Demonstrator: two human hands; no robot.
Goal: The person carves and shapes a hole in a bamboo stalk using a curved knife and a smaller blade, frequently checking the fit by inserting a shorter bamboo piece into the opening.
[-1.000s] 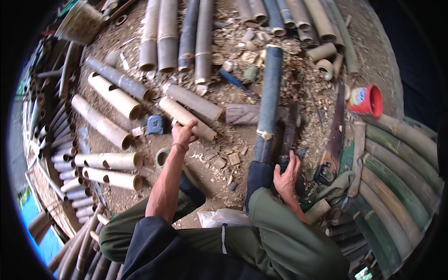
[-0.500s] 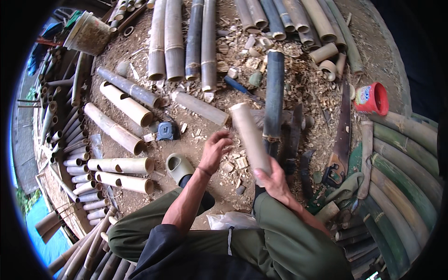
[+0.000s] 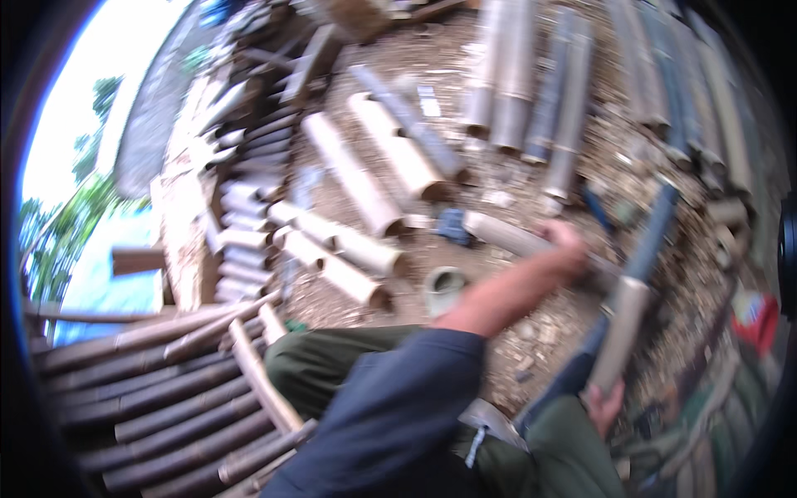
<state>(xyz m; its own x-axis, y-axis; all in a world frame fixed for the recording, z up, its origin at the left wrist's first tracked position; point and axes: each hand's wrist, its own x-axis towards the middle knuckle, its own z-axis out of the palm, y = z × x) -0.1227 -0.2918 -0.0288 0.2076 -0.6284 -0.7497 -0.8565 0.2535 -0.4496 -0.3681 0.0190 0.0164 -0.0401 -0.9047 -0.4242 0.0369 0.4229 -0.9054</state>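
Observation:
My right hand (image 3: pixel 603 407) grips the lower end of a pale bamboo tube (image 3: pixel 623 336), held slanting above my right knee. My left hand (image 3: pixel 568 246) is at the right end of a shorter brownish bamboo piece (image 3: pixel 508 236) lying on the ground. Blur smears its fingers, so whether they close on that piece cannot be told. Just beyond the held tube a dark bluish bamboo pole (image 3: pixel 651 236) points away from me. A blue tape measure (image 3: pixel 453 226) sits by the left end of the short piece.
Notched bamboo tubes (image 3: pixel 349 278) lie left of my feet, near a green clog (image 3: pixel 446 289). Longer poles (image 3: pixel 515 79) lie at the far side. Stacked bamboo (image 3: pixel 183 415) fills the lower left. A red tub (image 3: pixel 754 322) stands at right. Wood chips (image 3: pixel 540 332) litter the ground.
The view has swung left, shifting the scene rightward. My left hand has reached out to the short bamboo piece on the ground. My right hand still holds the pale tube.

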